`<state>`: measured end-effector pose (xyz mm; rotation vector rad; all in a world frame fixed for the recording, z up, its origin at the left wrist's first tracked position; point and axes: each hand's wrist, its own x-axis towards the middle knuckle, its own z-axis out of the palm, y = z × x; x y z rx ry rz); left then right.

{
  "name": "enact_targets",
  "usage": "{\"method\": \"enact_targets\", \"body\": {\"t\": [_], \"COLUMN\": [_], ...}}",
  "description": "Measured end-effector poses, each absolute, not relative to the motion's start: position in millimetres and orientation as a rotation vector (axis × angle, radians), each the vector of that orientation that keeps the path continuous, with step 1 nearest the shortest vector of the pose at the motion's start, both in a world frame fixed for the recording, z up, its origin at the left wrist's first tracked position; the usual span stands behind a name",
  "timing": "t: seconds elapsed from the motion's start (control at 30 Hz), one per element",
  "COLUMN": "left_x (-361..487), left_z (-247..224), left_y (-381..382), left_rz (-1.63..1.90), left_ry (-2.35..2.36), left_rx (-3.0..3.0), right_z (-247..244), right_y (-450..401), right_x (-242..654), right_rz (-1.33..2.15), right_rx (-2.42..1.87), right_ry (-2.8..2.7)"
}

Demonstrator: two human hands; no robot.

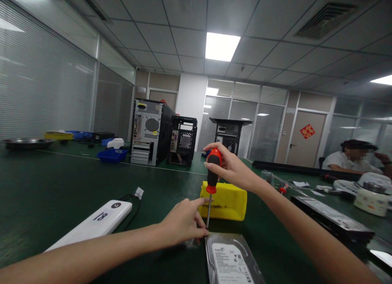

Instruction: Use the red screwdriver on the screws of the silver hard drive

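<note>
A red-and-black screwdriver (212, 175) stands nearly upright, its handle in the fingers of my right hand (234, 167). The metal tip points down at the near-left corner area of a silver hard drive (234, 261) with a white label, at the bottom of the view. Beside that tip, my left hand (183, 220) has bent fingers gathered at the drive's far-left corner. Its index finger reaches toward the shaft. Whatever is between these fingertips is too small or hidden to tell. Just behind both hands sits a yellow plastic bin (234, 202), partly covered by them.
On the green tabletop (76, 186), a white power bank (98, 224) marked 18 lies left with a cable. Computer cases (153, 130) stand at the back, near a blue bin (112, 155). To the right are a silver-topped drive unit (335, 216), a cream jar (371, 200) and a seated person (346, 159).
</note>
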<state>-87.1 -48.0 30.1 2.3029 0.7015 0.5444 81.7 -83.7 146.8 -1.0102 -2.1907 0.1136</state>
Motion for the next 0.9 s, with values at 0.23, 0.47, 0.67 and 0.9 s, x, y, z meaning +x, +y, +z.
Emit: {"method": "enact_targets", "body": {"t": [0.23, 0.47, 0.67, 0.9], "left_x": [-86.0, -87.1, -88.1, -88.1], "left_z": [26.8, 29.2, 28.4, 28.3], "left_y": [-46.4, -48.0, -47.6, -44.6], "left_rz": [0.545, 0.54, 0.544, 0.542], "left_ry": [0.703, 0.706, 0.691, 0.693], "left_rx": [2.261, 2.271, 2.233, 2.242], "right_z": [147.5, 146.7, 145.9, 145.1], "right_y": [-83.9, -82.3, -82.3, -81.9], "right_x": [81.7, 83.3, 84.9, 84.0], "right_rz": [0.098, 0.108, 0.114, 0.129], "right_rx": [-1.01, -1.016, -1.028, -1.028], "right_ry": [-2.195, -2.176, -2.163, -2.167]}}
